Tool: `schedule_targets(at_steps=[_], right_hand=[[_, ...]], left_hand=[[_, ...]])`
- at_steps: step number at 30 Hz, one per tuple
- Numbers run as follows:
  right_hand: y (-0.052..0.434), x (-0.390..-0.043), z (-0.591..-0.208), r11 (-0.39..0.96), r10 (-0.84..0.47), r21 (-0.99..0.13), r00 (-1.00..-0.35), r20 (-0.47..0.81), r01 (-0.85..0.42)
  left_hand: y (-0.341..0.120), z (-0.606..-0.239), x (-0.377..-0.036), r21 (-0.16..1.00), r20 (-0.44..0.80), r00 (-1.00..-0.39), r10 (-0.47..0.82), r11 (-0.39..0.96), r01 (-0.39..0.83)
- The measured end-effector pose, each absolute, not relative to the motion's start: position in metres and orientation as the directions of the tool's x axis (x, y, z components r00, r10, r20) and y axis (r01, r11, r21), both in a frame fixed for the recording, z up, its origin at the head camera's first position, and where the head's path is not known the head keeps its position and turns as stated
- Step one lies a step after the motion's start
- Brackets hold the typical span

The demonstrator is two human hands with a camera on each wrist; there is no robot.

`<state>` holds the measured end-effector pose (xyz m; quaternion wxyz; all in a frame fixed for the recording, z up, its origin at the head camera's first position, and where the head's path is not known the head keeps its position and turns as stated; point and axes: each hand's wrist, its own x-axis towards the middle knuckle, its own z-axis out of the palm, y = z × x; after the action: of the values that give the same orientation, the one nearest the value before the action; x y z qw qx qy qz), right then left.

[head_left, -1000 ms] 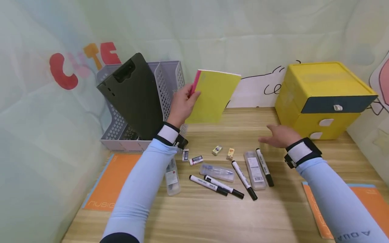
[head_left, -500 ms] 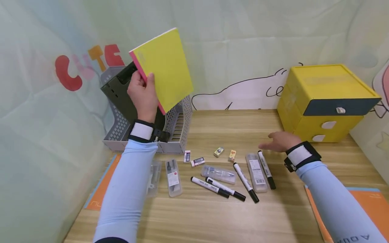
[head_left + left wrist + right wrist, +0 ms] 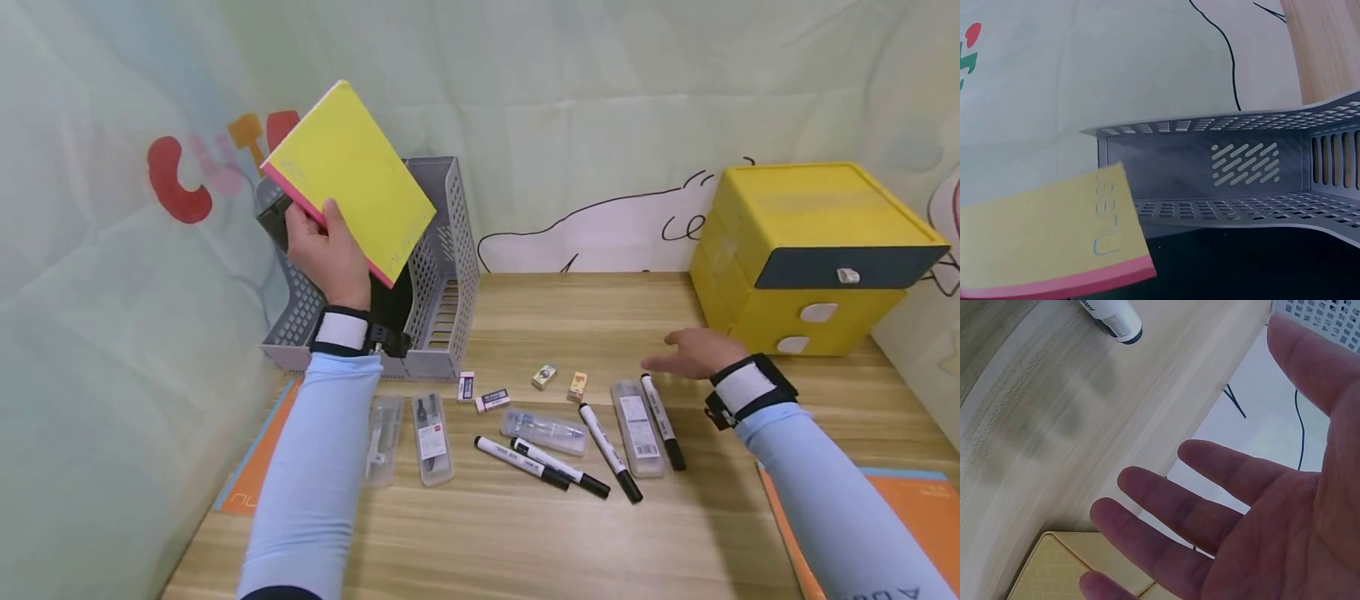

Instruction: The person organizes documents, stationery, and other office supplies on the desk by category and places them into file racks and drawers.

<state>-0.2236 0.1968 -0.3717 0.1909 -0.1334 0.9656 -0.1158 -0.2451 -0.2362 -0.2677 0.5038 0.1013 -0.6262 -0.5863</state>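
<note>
My left hand [image 3: 330, 254] grips a yellow notebook [image 3: 356, 179] by its pink spine, tilted in the air before the grey file organizer [image 3: 467, 242]. In the left wrist view the notebook [image 3: 1054, 231] overlaps the side of a slot whose perforated wall [image 3: 1210, 125] shows. A dark clipboard [image 3: 273, 221] stands in the organizer, largely hidden behind the notebook and hand. My right hand [image 3: 697, 352] hovers over the table with its fingers spread and nothing in them; a whiteboard marker [image 3: 663, 421] lies just below it.
A yellow drawer box [image 3: 817, 217] stands at the back right. Several markers [image 3: 521, 461], clear plastic cases [image 3: 432, 442] and small erasers [image 3: 492, 401] lie mid-table. Orange notebooks [image 3: 907, 517] lie at the left and right sides.
The left hand has carried the yellow notebook leftward from the table's middle to the organizer, raising it and then tilting it further. The right hand has barely moved.
</note>
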Motion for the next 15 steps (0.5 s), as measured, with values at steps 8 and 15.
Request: schedule_targets(at_steps=[8, 15], right_hand=[[0.197, -0.225, -0.373, 0.934, -0.299, -0.297, -0.886, -0.353, -0.197], [0.196, -0.228, -0.38, 0.937, -0.286, -0.3, -0.882, -0.376, -0.176]], left_hand=[[-0.235, -0.282, -0.253, 0.864, 0.493, -0.526, -0.693, 0.32, 0.388], [-0.223, -0.314, -0.265, 0.903, 0.42, -0.609, -0.673, 0.38, 0.203]])
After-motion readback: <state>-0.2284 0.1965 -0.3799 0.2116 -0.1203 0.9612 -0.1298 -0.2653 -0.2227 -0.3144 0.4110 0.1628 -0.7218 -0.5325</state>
